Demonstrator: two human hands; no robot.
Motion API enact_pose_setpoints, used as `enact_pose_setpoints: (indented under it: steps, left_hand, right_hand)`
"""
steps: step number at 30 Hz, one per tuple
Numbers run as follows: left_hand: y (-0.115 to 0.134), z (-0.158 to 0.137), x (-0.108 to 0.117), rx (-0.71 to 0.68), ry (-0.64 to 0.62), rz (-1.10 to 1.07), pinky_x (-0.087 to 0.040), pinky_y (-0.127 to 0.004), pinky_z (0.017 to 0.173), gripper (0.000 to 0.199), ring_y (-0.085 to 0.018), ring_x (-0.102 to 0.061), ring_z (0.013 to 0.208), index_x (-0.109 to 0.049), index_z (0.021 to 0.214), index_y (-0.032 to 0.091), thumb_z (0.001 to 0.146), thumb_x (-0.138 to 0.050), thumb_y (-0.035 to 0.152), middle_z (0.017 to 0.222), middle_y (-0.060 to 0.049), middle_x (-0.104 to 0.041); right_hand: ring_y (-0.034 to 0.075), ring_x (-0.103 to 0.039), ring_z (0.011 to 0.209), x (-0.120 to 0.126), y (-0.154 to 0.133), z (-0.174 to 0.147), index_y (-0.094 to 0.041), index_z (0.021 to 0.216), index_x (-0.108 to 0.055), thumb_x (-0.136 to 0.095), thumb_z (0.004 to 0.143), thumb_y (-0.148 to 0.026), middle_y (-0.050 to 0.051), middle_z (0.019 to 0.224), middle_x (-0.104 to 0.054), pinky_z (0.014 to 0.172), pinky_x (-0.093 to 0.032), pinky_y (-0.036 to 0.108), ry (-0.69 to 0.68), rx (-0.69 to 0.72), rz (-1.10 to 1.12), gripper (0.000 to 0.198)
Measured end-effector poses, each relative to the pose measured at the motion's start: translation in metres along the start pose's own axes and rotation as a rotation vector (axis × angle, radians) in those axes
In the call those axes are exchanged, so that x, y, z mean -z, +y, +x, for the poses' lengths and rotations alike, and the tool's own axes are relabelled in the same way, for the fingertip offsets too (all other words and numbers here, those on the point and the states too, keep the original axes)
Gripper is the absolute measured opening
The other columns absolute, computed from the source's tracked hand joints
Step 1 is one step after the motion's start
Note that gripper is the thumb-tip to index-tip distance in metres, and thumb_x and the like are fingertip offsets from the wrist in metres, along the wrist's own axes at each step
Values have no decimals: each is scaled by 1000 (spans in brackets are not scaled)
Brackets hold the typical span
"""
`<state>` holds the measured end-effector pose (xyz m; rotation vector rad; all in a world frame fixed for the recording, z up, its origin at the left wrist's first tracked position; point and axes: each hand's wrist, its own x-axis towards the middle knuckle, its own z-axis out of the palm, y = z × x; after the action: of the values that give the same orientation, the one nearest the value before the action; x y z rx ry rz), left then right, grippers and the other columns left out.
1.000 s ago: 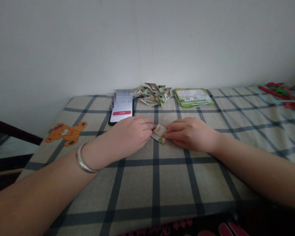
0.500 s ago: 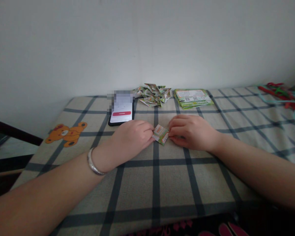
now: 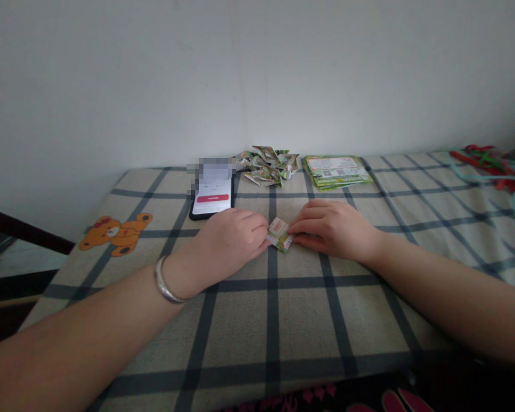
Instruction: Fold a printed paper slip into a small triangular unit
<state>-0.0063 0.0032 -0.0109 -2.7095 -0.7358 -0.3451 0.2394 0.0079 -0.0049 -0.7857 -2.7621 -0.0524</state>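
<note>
A small folded piece of printed paper (image 3: pixel 280 233), green, white and orange, lies on the checked tablecloth (image 3: pixel 240 326) between my hands. My left hand (image 3: pixel 236 237), with a silver bangle at the wrist, grips its left corner with closed fingertips. From the other side, the fingers of my right hand (image 3: pixel 332 232) pinch its right edge, overlapping the paper a little. Beyond them sits a heap of folded paper pieces (image 3: pixel 268 166) in the same print. To its right is a stack of flat printed green sheets (image 3: pixel 339 171).
A phone (image 3: pixel 212 191) with a lit, partly blurred screen lies just past my left hand. An orange bear picture (image 3: pixel 115 233) is on the cloth at left. Red, green and pale blue ribbons (image 3: pixel 498 171) lie far right. A white wall (image 3: pixel 257 74) rises behind the table.
My right fingers have moved slightly left, farther over the paper's right edge. The paper's right side looks drawn inward. My left hand has barely shifted.
</note>
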Motion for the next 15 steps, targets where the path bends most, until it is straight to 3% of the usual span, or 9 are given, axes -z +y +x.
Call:
enact_pose_setpoints:
  steps: [10, 15]
  left_hand:
    - [0, 0, 0, 5, 12, 26, -51, -35, 72, 24, -21, -63, 81, -70, 86, 13, 94, -50, 25, 84, -8, -68]
    - [1, 1, 0, 38, 23, 0, -50, -34, 72, 24, -21, -63, 79, -68, 82, 13, 93, -50, 24, 81, -7, -67]
  right_hand:
    - [19, -59, 86, -3, -6, 2, -25, 115, -67, -49, 94, -29, 6, 97, -67, 70, -43, 31, -19, 52, -144, 28]
    - [18, -58, 83, -5, -7, 4, -20, 102, -71, -53, 91, -24, 6, 90, -67, 72, -43, 30, 31, 3, -76, 22]
